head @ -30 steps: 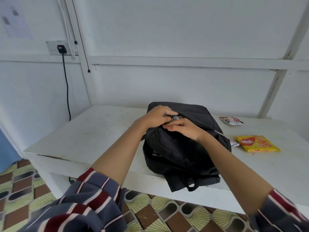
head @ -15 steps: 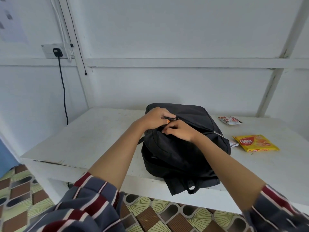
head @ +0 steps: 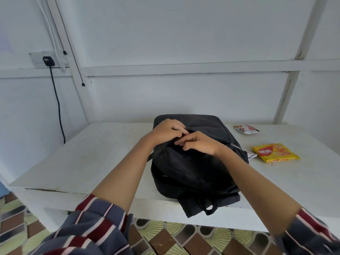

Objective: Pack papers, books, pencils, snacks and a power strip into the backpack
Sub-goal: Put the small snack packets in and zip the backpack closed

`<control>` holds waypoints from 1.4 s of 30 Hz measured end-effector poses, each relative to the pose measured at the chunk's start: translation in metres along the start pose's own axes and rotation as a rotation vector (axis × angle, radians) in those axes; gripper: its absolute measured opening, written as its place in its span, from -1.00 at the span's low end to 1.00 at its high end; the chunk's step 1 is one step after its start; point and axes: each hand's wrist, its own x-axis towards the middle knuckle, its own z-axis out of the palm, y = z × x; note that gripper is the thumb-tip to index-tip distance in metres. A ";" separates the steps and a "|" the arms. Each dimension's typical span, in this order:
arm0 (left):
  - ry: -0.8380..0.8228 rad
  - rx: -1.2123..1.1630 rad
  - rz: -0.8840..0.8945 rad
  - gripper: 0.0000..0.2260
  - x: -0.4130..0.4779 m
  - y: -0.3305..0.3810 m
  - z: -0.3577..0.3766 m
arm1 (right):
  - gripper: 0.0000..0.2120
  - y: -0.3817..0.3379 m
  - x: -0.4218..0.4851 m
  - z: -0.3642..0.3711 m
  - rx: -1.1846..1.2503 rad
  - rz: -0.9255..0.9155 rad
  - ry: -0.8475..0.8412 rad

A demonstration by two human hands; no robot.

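A front pocket of the black backpack (head: 195,162) is being worked, judged a stowing or zipping step. Fabric at the pocket mouth is pinched by the left hand (head: 165,132); the right hand (head: 199,146) is curled at the same seam, its hold not to be told. The bag lies at the table's (head: 92,162) near edge, straps overhanging. Next, the yellow wafer pack (head: 275,152) and red-and-white packet (head: 245,129), right of the bag, must be fetched — room lies open there, the wall close beyond.

backpack (head: 195,162) looks like matte black cloth with a shiny metal zipper pull (head: 235,146), yellow wafer pack (head: 275,152) is glossy plastic, table (head: 95,157) scuffed white-painted wood
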 end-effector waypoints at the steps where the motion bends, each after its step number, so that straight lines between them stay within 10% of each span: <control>1: -0.010 0.008 -0.017 -0.75 0.001 0.001 0.001 | -0.70 0.000 -0.005 -0.005 0.016 0.007 -0.008; 10: -0.206 0.332 -0.218 -0.81 0.014 0.018 0.019 | -0.78 0.005 -0.047 -0.054 0.104 0.121 0.067; 17: 0.132 0.435 0.044 -0.65 0.030 0.054 0.054 | -0.72 0.035 -0.083 -0.095 0.170 0.182 0.441; 26: -0.041 0.310 0.212 -0.85 0.089 0.098 0.124 | -0.73 0.102 -0.106 -0.146 -0.013 0.329 0.514; 42: -0.487 0.423 -0.212 -0.12 0.198 0.085 0.231 | -0.49 0.232 -0.044 -0.243 -0.284 0.266 0.300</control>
